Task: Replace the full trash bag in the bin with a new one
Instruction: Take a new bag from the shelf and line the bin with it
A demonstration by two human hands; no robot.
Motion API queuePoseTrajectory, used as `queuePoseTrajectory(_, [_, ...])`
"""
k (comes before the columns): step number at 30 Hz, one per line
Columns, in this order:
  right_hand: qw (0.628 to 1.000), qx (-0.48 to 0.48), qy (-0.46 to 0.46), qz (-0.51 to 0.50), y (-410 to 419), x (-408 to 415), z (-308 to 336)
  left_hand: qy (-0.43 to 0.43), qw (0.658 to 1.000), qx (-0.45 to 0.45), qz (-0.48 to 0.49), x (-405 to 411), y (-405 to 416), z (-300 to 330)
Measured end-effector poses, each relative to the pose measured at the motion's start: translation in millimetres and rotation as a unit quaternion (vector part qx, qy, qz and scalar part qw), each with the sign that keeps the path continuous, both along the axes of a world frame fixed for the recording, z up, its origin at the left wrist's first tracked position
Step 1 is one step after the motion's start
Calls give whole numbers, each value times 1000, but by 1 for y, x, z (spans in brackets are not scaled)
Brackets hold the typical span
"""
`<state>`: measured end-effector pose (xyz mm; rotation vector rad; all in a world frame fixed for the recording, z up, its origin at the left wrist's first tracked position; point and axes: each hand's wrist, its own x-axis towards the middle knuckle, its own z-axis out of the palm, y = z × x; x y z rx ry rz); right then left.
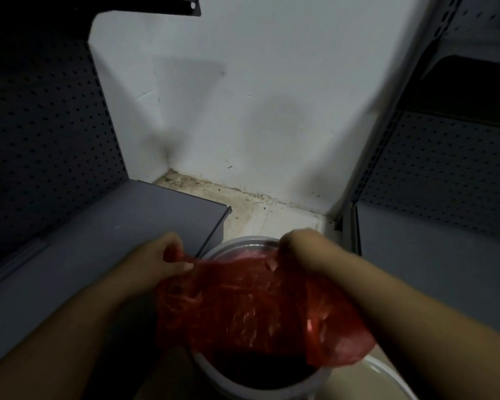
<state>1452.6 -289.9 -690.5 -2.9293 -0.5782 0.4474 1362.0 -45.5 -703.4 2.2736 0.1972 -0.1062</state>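
Observation:
A thin red plastic trash bag (251,310) is stretched over a round white bin (243,243) on the floor below me. My left hand (165,258) pinches the bag's left edge beside the bin's left rim. My right hand (298,246) grips the bag's far right edge at the bin's back rim. The bag sags between both hands and drapes over the bin's right side. The bin's near inside (257,373) looks dark; what it holds is hidden.
A grey shelf base (104,243) with a perforated back panel stands at left, touching the bin's left side. Another grey shelving unit (433,249) stands at right. A white wall and a dirty floor corner (243,206) lie behind the bin.

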Motion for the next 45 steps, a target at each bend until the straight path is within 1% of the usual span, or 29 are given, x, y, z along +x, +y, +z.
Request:
queuePoseTrajectory(3, [998,14,-53,-20,-16,16,30,-19,999,-31,11,4,1,6])
queuePoseTrajectory(5, [996,20,-76,-33,-24,21,38,-16,1000,-14,8,7,-1,12])
queuePoseTrajectory(6, [995,23,-88,-36,-26,23,39,-5,1000,27,1,9,-3,18])
queuePoseTrajectory(7, [994,23,-97,-37,-28,24,38,3,995,103,-15,10,-6,25])
queuePoseTrajectory(8, [994,20,-105,-35,-30,25,36,-7,981,193,-29,11,-12,33])
queuePoseTrajectory(9, [993,19,-112,-34,-31,25,33,-39,960,274,-39,11,-19,41])
queuePoseTrajectory(10, [992,21,-118,-33,-31,25,31,-95,942,319,-51,10,-30,50])
queuePoseTrajectory(11, [992,23,-123,-34,-31,25,29,-161,929,326,-72,8,-42,59])
queuePoseTrajectory(12, [991,23,-128,-35,-31,24,28,-214,920,311,-105,6,-53,65])
queuePoseTrajectory(13, [990,24,-131,-35,-30,24,27,-242,911,301,-146,3,-64,70])
queuePoseTrajectory(14, [990,22,-136,-34,-29,24,26,-251,901,297,-190,1,-76,73])
queuePoseTrajectory(16, [989,15,-142,-26,-27,24,24,-196,896,309,-250,-3,-96,72])
queuePoseTrajectory(19, [989,0,-145,-14,-24,25,24,-29,893,343,-289,-4,-115,62])
queuePoseTrajectory(21, [989,-3,-145,-10,-23,25,25,80,892,353,-271,-4,-115,54])
queuePoseTrajectory(22, [989,-4,-147,-9,-24,25,26,125,889,360,-252,-3,-111,51])
queuePoseTrajectory(23, [989,-4,-149,-7,-24,25,26,151,883,377,-235,-3,-108,49])
queuePoseTrajectory(24, [989,-3,-151,-5,-25,26,25,156,877,397,-219,-3,-104,46])
queuePoseTrajectory(25, [989,3,-150,-4,-26,26,25,144,876,412,-204,-2,-102,43])
queuePoseTrajectory(29, [990,85,-112,-3,-31,27,23,21,904,403,-140,9,-94,21])
queuePoseTrajectory(31, [989,106,-97,25,-32,26,27,6,904,403,-142,13,-90,8])
queuePoseTrajectory(32, [990,89,-100,49,-33,25,29,13,901,408,-149,14,-87,2])
queuePoseTrajectory(33, [990,53,-109,76,-32,23,32,23,898,413,-152,16,-83,-5])
queuePoseTrajectory(36, [976,-98,-132,145,-28,12,39,50,890,426,-158,20,-73,-21])
queuePoseTrajectory(38, [960,-189,-127,162,-22,3,43,66,891,422,-156,23,-71,-29])
queuePoseTrajectory(40, [950,-262,-90,146,-17,-5,45,69,894,418,-149,25,-69,-32])
queuePoseTrajectory(42, [942,-318,-15,109,-13,-8,43,57,895,420,-141,26,-68,-34])
queuePoseTrajectory(44, [937,-338,56,63,-11,-8,39,48,898,416,-134,26,-67,-35])
queuePoseTrajectory(45, [933,-349,73,42,-12,-4,34,47,899,414,-132,26,-67,-36])
